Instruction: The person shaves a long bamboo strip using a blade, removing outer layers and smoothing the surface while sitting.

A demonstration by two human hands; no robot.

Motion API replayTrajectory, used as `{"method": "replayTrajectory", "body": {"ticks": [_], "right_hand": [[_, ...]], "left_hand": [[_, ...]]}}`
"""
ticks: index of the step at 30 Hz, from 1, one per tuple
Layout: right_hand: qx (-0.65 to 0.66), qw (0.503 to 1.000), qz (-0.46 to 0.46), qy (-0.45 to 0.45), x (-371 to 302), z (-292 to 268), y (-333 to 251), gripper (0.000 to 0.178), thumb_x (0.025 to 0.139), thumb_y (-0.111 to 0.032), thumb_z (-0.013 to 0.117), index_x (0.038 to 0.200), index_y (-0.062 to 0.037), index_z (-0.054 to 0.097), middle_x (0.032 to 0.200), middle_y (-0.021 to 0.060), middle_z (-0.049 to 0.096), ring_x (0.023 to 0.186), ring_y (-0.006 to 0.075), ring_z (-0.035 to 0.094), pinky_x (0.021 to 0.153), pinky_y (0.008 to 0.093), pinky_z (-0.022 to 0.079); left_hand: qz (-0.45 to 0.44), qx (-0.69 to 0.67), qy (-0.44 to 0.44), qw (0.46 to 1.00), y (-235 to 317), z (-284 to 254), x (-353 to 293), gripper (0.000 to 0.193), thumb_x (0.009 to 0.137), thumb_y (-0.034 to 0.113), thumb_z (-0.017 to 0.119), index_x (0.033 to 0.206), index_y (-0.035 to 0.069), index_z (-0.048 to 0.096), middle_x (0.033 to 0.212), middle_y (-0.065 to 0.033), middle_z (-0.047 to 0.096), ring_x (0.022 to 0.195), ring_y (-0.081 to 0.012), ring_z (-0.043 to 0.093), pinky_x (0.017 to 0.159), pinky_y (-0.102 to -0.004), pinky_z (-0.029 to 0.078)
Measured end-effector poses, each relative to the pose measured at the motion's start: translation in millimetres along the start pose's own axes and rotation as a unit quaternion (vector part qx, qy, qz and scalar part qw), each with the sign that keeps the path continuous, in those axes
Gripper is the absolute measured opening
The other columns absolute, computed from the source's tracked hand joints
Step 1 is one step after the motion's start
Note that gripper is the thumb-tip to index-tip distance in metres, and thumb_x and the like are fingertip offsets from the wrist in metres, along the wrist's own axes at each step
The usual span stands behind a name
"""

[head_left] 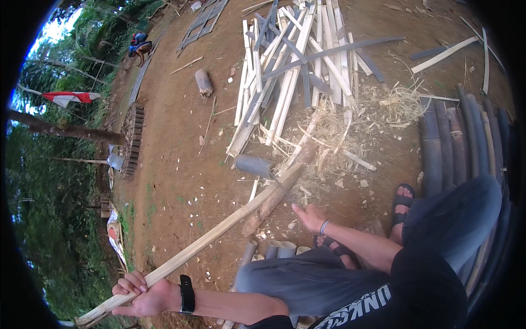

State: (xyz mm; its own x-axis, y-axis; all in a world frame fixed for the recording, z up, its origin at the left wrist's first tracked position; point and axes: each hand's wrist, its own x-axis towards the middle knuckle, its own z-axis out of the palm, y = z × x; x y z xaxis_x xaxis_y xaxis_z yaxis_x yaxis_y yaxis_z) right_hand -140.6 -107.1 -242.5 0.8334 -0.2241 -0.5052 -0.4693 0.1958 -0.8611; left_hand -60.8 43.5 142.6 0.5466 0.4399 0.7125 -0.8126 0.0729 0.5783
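Bare brown dirt yard in daylight, edged by green trees on the left.

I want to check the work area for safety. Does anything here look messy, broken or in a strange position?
Yes. Shavings and offcuts lie scattered over the dirt around the pile of split slats, which lie crossed, not stacked. The long strip held in the left hand stretches across the open ground. The right hand is empty.
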Motion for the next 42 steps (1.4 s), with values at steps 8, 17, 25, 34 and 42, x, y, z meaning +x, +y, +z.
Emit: {"method": "replayTrajectory", "body": {"ticks": [8, 17, 25, 34, 42], "right_hand": [[0.002, 0.994, 0.100, 0.041, 19.9, -25.4, 31.6, 0.080, 0.085, -0.068, 0.043, 0.049, 0.0030, 0.045, 0.042, 0.0138, 0.043, 0.046, 0.0260, 0.057, 0.048, 0.0432, 0.042], [-0.082, 0.991, -0.003, 0.108, 10.0, -16.9, 16.9, 0.078, 0.084, -0.069, 0.044, 0.048, 0.0007, 0.047, 0.045, 0.0117, 0.047, 0.048, 0.0238, 0.053, 0.051, 0.0444, 0.043], [-0.079, 0.996, -0.026, -0.014, -0.4, -14.6, 26.3, 0.080, 0.085, -0.072, 0.038, 0.045, -0.0021, 0.045, 0.044, 0.0114, 0.049, 0.046, 0.0214, 0.056, 0.047, 0.0411, 0.044], [-0.065, 0.995, -0.080, 0.002, -8.7, -8.3, 23.1, 0.080, 0.084, -0.072, 0.039, 0.045, -0.0026, 0.040, 0.043, 0.0104, 0.045, 0.043, 0.0221, 0.050, 0.045, 0.0429, 0.041], [-0.063, 0.997, -0.041, -0.018, -11.6, -21.2, -0.8, 0.082, 0.083, -0.072, 0.040, 0.048, 0.0018, 0.042, 0.045, 0.0084, 0.041, 0.044, 0.0203, 0.047, 0.047, 0.0443, 0.039]], "left_hand": [[-0.013, 0.011, -0.007, 1.000, 0.5, -0.7, 3.2, 0.053, 0.095, 0.057, 0.030, 0.071, 0.010, 0.036, 0.059, 0.0005, 0.031, 0.045, -0.0095, 0.027, 0.041, -0.0218, 0.021], [-0.028, 0.010, -0.009, 1.000, -5.9, -12.2, 14.5, 0.055, 0.095, 0.058, 0.029, 0.070, 0.009, 0.038, 0.058, 0.0001, 0.033, 0.043, -0.0103, 0.029, 0.039, -0.0219, 0.024], [-0.028, 0.029, 0.004, 0.999, -8.9, -22.0, 21.6, 0.058, 0.094, 0.059, 0.027, 0.070, 0.009, 0.038, 0.058, -0.0005, 0.034, 0.044, -0.0109, 0.031, 0.039, -0.0222, 0.025], [-0.036, 0.004, -0.037, 0.999, -0.4, -15.7, 13.3, 0.057, 0.094, 0.059, 0.026, 0.070, 0.009, 0.036, 0.058, -0.0008, 0.033, 0.045, -0.0109, 0.030, 0.040, -0.0225, 0.024], [-0.020, 0.045, 0.002, 0.999, 0.4, -13.0, 9.3, 0.058, 0.094, 0.060, 0.025, 0.069, 0.009, 0.035, 0.058, -0.0010, 0.032, 0.045, -0.0113, 0.028, 0.040, -0.0221, 0.022]]}}
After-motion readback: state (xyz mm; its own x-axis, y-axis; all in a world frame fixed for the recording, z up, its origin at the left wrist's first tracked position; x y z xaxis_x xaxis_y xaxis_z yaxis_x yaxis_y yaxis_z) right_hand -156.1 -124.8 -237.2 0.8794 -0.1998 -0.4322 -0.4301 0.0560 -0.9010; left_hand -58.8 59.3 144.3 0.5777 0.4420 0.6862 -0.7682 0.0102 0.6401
